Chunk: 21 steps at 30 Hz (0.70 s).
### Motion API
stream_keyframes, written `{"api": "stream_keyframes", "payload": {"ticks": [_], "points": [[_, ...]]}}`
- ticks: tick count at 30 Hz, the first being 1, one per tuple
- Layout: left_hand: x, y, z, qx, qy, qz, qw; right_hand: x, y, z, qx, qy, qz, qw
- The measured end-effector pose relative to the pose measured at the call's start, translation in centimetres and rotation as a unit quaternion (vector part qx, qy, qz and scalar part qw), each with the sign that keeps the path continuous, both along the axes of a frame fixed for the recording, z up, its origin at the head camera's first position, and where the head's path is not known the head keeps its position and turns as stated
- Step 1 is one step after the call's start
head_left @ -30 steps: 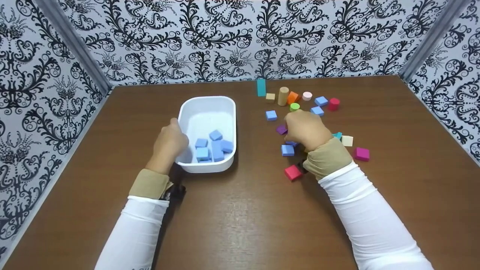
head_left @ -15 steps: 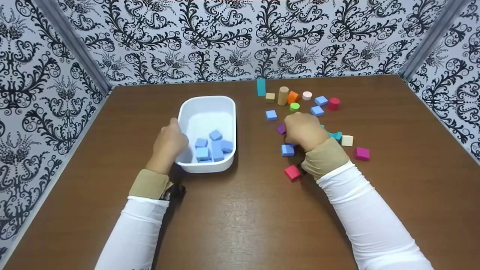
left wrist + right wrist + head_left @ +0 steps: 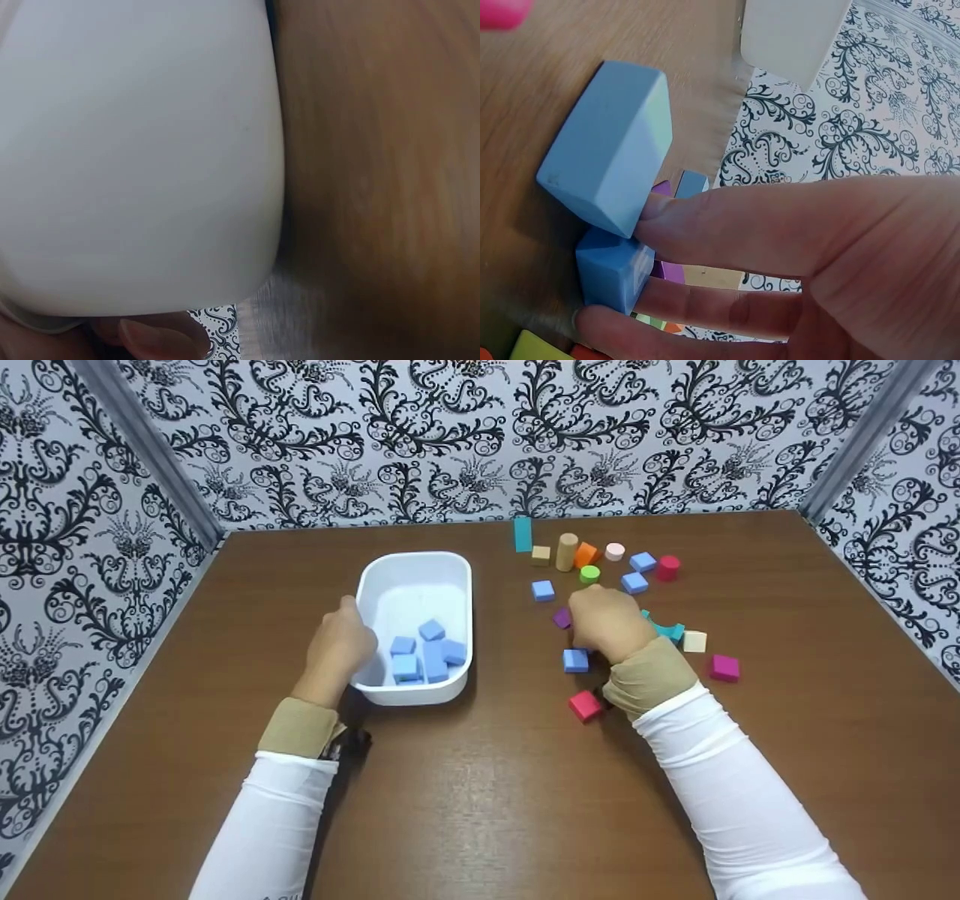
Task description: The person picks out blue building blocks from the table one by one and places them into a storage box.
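My left hand (image 3: 342,641) grips the left rim of a white plastic tub (image 3: 414,553), which has several blue blocks (image 3: 435,661) in it. In the left wrist view the tub's outer wall (image 3: 142,165) fills much of the picture, with fingertips (image 3: 154,337) under its edge. My right hand (image 3: 609,621) reaches down among the scattered blocks. In the right wrist view its thumb (image 3: 727,225) and fingers (image 3: 712,306) are round a small blue block (image 3: 611,270). A lighter blue block (image 3: 607,139) sits right beside the thumb tip.
Round the right hand lie a purple block (image 3: 562,618), a red block (image 3: 586,706), a teal piece (image 3: 670,633), a cream block (image 3: 694,642) and a magenta block (image 3: 724,668). Farther back are a wooden cylinder (image 3: 567,553), a green disc (image 3: 589,574) and more blue blocks (image 3: 634,583). Patterned walls enclose the table.
My right hand has shifted very slightly, so more of the teal piece beside it shows. The left hand and the tub have stayed put.
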State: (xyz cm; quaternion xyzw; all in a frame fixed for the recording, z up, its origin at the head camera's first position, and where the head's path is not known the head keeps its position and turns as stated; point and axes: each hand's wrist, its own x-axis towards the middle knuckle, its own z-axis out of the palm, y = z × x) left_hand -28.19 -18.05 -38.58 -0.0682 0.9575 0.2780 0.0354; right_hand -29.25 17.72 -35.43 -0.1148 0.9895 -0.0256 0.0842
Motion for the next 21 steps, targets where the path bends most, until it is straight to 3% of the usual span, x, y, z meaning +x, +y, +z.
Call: {"api": "stream_keyframes", "payload": {"ticks": [11,21], "points": [[0.0,0.2,0.2,-0.003,-0.009,0.005,0.9999,0.5,0.0,1.0,-0.004,0.037,0.017,0.9991],[-0.1,0.2,0.1,0.006,-0.016,0.01,0.9998,0.5,-0.2,1.9,-0.045,0.081,0.027,0.9953]]}}
